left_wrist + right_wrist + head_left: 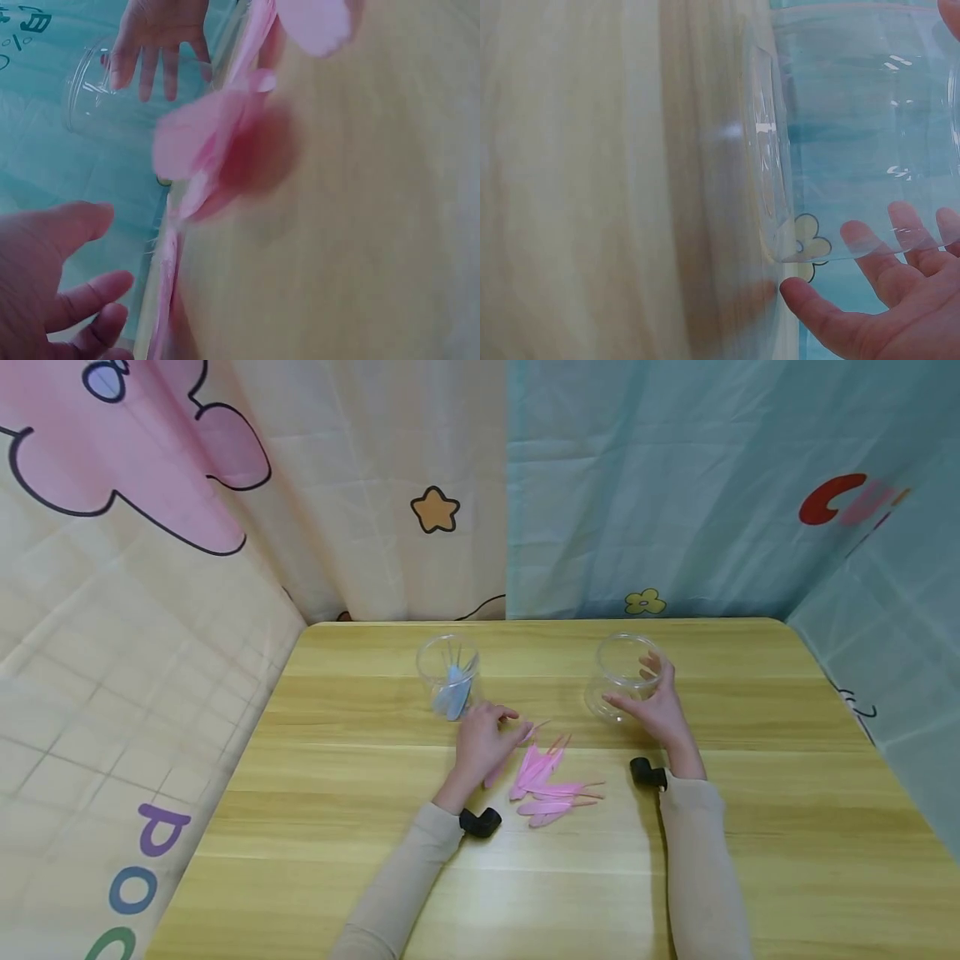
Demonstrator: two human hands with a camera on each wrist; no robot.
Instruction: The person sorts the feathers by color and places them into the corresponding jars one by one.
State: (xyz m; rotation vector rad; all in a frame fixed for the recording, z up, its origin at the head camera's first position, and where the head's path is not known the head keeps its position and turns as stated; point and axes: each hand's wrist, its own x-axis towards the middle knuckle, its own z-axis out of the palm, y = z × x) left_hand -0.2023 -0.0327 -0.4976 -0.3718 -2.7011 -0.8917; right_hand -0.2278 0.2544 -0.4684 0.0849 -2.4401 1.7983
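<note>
- Right hand curls round clear jar, behind-right of pink petals.
- Left hand loosely spread, empty, at their left.
- Blue petals in second jar, behind-left of them.

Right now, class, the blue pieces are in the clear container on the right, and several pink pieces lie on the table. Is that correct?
Not quite: the blue pieces are in the clear container on the left, as the head view shows. Several pink pieces do lie on the table.
</note>
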